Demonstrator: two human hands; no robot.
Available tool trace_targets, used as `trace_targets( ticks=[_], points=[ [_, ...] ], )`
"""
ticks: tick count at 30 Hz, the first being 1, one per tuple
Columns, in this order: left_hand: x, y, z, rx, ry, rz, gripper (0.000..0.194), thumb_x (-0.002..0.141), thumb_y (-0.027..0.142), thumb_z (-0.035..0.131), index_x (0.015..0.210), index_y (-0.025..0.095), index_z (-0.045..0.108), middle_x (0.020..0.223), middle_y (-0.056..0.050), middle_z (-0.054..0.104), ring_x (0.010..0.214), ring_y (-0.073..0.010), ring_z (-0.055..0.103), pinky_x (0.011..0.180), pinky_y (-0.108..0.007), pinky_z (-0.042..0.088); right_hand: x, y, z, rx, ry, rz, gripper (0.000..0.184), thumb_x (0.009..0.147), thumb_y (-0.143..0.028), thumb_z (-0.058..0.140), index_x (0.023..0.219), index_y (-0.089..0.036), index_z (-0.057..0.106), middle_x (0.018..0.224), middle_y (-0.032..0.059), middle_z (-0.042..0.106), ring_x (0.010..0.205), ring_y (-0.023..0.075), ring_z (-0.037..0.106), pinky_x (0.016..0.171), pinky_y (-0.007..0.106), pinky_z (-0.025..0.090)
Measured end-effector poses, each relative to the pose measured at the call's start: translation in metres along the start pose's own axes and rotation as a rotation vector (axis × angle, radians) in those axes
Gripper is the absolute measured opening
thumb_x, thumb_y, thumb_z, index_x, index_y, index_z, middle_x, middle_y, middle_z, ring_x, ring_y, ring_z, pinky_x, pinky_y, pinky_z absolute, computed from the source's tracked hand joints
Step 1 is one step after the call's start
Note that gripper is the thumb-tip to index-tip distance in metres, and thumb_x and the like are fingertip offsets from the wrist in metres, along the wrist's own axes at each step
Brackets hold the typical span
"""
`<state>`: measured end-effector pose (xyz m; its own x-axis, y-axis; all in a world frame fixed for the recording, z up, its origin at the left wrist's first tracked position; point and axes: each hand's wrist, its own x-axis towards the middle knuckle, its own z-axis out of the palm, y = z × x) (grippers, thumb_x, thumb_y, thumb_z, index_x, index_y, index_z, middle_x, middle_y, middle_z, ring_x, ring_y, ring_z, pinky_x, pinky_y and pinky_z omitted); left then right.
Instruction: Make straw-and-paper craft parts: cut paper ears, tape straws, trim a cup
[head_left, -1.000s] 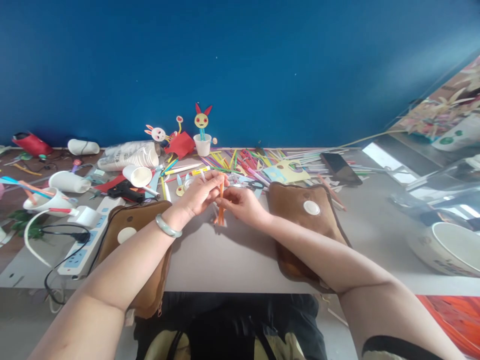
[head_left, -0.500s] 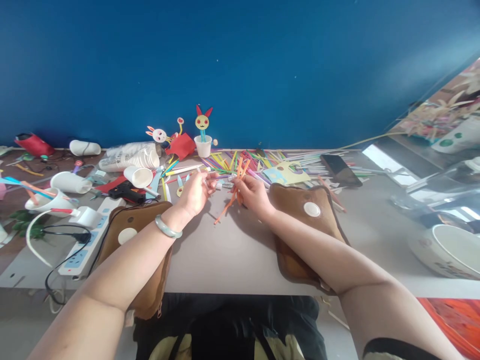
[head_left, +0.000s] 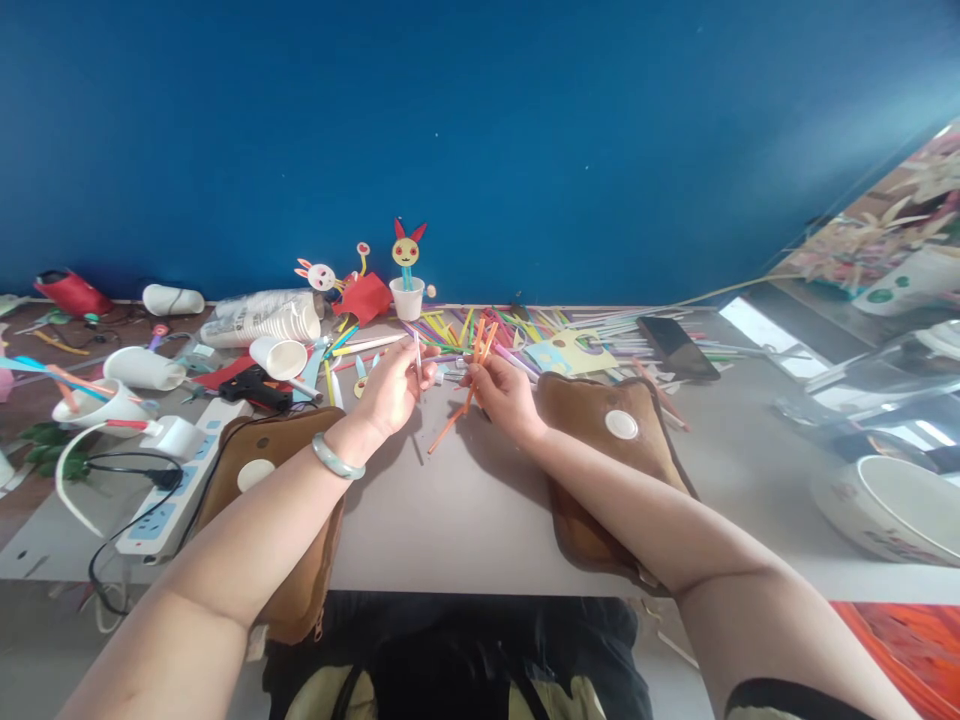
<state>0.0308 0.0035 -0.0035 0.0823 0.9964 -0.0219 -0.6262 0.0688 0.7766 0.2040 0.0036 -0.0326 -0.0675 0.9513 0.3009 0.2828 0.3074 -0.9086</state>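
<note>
My right hand (head_left: 504,398) is closed around several thin orange strips (head_left: 484,345). They fan out above the fingers, and one slants down to the lower left. My left hand (head_left: 396,385) pinches a slim pale stick (head_left: 418,352), held nearly upright; its exact kind is too blurred to tell. A small gap separates the two hands above the grey table (head_left: 450,510). Just behind them lies a spread of coloured strips (head_left: 442,328). A rabbit-eared paper figure (head_left: 406,251) stands in a white paper cup (head_left: 407,299) beyond my left hand.
Brown cushioned pads (head_left: 600,470) lie under both forearms. To the left are a power strip (head_left: 180,480), a black glue gun (head_left: 255,388), stacked paper cups (head_left: 262,318) and a red paper piece (head_left: 365,298). A phone (head_left: 679,348) and a white bowl (head_left: 892,510) are on the right.
The pale stick in my left hand has turned from lying across between the hands to nearly upright. The left hand has drawn slightly away; my right hand still holds the orange strips.
</note>
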Motion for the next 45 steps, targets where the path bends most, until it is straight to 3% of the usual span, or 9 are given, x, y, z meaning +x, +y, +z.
trace_targets(
  ticks=[8, 16, 23, 30, 36, 41, 43, 45],
  points=[
    [0.003, -0.005, -0.010, 0.200, -0.171, -0.039, 0.028, 0.079, 0.039, 0.079, 0.080, 0.016, 0.063, 0.077, 0.000, 0.059, 0.072, -0.0104, 0.057, 0.069, -0.025, 0.046, -0.010, -0.001, 0.005, 0.016, -0.010, -0.029, 0.025, 0.094, -0.039, 0.052, 0.101, -0.018, 0.064, 0.077, 0.0030, 0.069, 0.062, 0.0142, 0.058, 0.061, 0.027, 0.047],
    [0.000, -0.003, -0.009, 0.344, -0.285, 0.030, 0.033, 0.081, 0.044, 0.076, 0.071, 0.017, 0.059, 0.063, 0.003, 0.051, 0.061, -0.0093, 0.047, 0.062, -0.024, 0.039, -0.020, 0.002, 0.015, -0.058, -0.062, -0.064, 0.027, 0.094, -0.040, 0.052, 0.081, -0.019, 0.062, 0.070, 0.0017, 0.063, 0.062, 0.0141, 0.055, 0.061, 0.027, 0.044],
    [-0.002, -0.009, -0.011, 0.522, -0.218, 0.143, 0.025, 0.079, 0.041, 0.077, 0.074, 0.018, 0.069, 0.069, 0.001, 0.057, 0.061, -0.0088, 0.043, 0.058, -0.023, 0.035, -0.017, -0.003, 0.011, 0.321, -0.306, 0.123, 0.039, 0.089, -0.059, 0.058, 0.088, -0.020, 0.058, 0.075, 0.0014, 0.068, 0.045, 0.0082, 0.046, 0.045, 0.023, 0.038],
    [-0.002, -0.006, -0.008, 0.457, -0.128, 0.136, 0.021, 0.075, 0.036, 0.081, 0.075, 0.017, 0.072, 0.065, 0.001, 0.061, 0.060, -0.0096, 0.050, 0.060, -0.024, 0.039, -0.016, -0.005, 0.011, 0.524, -0.338, 0.244, 0.040, 0.082, -0.056, 0.069, 0.087, -0.017, 0.063, 0.072, 0.0030, 0.071, 0.043, 0.0068, 0.043, 0.040, 0.021, 0.031],
    [0.001, -0.007, -0.012, 0.480, -0.123, 0.136, 0.024, 0.075, 0.038, 0.080, 0.082, 0.016, 0.072, 0.073, -0.001, 0.065, 0.062, -0.0097, 0.053, 0.061, -0.023, 0.041, -0.015, -0.009, 0.010, 0.525, -0.413, 0.260, 0.043, 0.080, -0.058, 0.073, 0.089, -0.017, 0.066, 0.070, 0.0015, 0.069, 0.044, 0.0061, 0.042, 0.039, 0.020, 0.032],
    [-0.006, -0.006, -0.003, 0.501, 0.027, 0.266, 0.023, 0.079, 0.038, 0.077, 0.084, 0.018, 0.068, 0.063, 0.003, 0.055, 0.053, -0.0079, 0.042, 0.052, -0.022, 0.033, 0.002, -0.014, 0.001, 0.430, -0.233, 0.177, 0.044, 0.079, -0.060, 0.072, 0.078, -0.017, 0.061, 0.066, -0.0005, 0.064, 0.043, 0.0045, 0.037, 0.040, 0.021, 0.026],
    [-0.014, -0.003, 0.007, 0.607, -0.051, 0.335, 0.020, 0.081, 0.035, 0.075, 0.075, 0.018, 0.067, 0.066, 0.001, 0.059, 0.058, -0.0098, 0.049, 0.056, -0.022, 0.037, 0.014, -0.016, -0.005, 0.417, -0.146, 0.148, 0.046, 0.076, -0.061, 0.072, 0.080, -0.018, 0.061, 0.065, -0.0012, 0.064, 0.042, 0.0045, 0.036, 0.039, 0.021, 0.025],
    [-0.023, 0.002, 0.020, 0.757, -0.268, 0.328, 0.018, 0.081, 0.032, 0.074, 0.070, 0.018, 0.068, 0.069, -0.002, 0.064, 0.062, -0.0122, 0.054, 0.060, -0.024, 0.040, 0.027, -0.018, -0.012, 0.411, -0.084, 0.125, 0.046, 0.074, -0.061, 0.073, 0.083, -0.017, 0.062, 0.063, -0.0016, 0.063, 0.042, 0.0046, 0.036, 0.040, 0.021, 0.025]
  ],
)
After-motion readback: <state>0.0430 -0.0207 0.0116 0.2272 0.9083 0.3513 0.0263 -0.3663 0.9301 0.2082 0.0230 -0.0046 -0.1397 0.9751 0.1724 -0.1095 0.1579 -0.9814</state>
